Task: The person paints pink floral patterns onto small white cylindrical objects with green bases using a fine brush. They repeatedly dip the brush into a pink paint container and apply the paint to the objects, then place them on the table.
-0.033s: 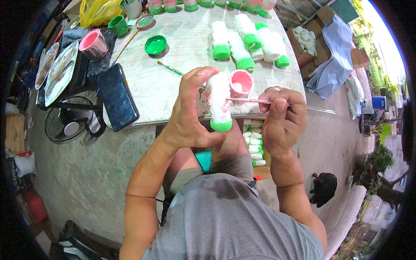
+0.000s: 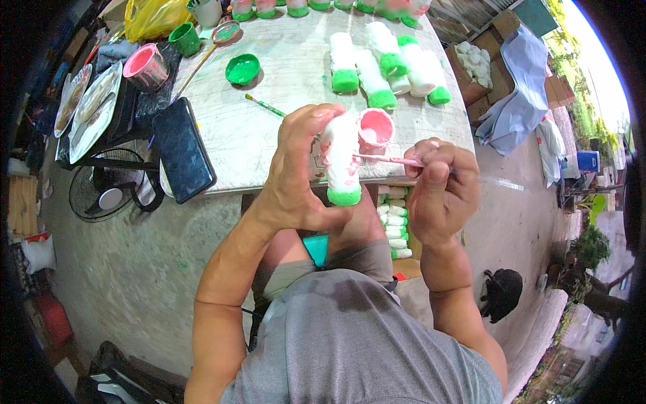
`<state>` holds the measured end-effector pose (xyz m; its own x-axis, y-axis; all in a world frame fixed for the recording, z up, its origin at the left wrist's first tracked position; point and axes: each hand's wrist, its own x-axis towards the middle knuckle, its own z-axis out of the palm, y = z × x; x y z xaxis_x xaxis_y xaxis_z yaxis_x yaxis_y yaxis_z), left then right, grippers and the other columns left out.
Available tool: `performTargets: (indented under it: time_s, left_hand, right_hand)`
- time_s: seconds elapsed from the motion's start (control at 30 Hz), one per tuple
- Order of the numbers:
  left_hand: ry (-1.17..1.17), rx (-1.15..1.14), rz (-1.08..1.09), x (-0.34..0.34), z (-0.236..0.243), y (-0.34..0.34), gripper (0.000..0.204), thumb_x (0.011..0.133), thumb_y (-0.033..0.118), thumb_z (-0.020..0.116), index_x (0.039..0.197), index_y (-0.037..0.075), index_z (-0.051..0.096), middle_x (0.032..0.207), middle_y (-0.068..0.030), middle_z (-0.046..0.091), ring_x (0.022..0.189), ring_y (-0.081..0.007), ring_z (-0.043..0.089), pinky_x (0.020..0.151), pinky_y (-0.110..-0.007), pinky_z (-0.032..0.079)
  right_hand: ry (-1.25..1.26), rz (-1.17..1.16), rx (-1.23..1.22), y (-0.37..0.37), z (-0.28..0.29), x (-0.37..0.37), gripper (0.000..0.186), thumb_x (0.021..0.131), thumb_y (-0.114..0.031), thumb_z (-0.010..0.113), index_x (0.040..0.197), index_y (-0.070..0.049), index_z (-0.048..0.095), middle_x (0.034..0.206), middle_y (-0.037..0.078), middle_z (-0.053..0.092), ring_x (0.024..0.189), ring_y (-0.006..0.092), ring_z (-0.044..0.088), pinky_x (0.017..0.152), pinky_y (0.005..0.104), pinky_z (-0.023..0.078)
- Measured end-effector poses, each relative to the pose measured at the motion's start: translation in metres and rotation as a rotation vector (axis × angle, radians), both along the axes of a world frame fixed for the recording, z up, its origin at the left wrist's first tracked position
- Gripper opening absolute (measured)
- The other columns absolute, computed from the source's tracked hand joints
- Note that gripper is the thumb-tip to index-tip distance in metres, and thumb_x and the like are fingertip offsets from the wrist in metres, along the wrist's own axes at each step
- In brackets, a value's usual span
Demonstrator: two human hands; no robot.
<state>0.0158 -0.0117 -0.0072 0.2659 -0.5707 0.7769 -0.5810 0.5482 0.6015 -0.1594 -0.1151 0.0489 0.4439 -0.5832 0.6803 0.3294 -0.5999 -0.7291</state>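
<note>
My left hand [image 2: 299, 172] grips a white cylindrical figure [image 2: 342, 148] with a green end and pink dabs, between thumb and fingers over the table's near edge. Pinched in my right hand [image 2: 441, 185] is a thin pink-stained paintbrush [image 2: 390, 159], its tip touching or nearly touching the figure's right side. Just behind them stands a small tub of pink paint [image 2: 377, 128]. Several white figures with green ends [image 2: 373, 81] lie at the table's far right. Left of my left hand rests a green-flecked brush [image 2: 264, 105], and farther back is a green paint lid [image 2: 242, 69].
A dark phone [image 2: 183, 151] lies at the table's left edge. Beyond it are a pink paint pot [image 2: 146, 69], a green cup [image 2: 184, 40] and a yellow plastic bag [image 2: 153, 19]. A fan [image 2: 111, 188] stands at left; a black animal-like shape [image 2: 501, 295] is on the floor at right.
My right hand and the brush have shifted slightly to the right and down. The left hand and the figure have hardly moved.
</note>
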Motion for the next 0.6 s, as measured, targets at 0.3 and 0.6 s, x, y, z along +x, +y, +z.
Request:
performTargets:
  time_s: [0.3,0.6]
  left_hand:
    - [-0.067,0.034,0.064,0.002,0.009,0.003,0.104,0.054,0.029,0.083,0.145,0.002,0.041,0.137,-0.0232,0.057,0.126,-0.0413,0.050,0.111,-0.051,0.038]
    - [-0.111,0.057,0.041,0.004,0.009,0.004,0.111,0.054,0.024,0.089,0.150,0.006,0.036,0.140,-0.0236,0.049,0.130,-0.0368,0.051,0.110,-0.048,0.042]
  right_hand:
    - [0.140,0.043,-0.408,0.001,-0.002,-0.018,0.013,0.087,0.001,0.073,0.094,-0.002,0.062,0.089,0.013,0.068,0.081,0.0300,0.068,0.073,0.0399,0.055]
    - [0.141,0.079,-0.378,0.002,-0.007,-0.018,0.013,0.087,0.001,0.072,0.095,-0.002,0.062,0.093,0.015,0.069,0.084,0.0304,0.068,0.075,0.0410,0.054]
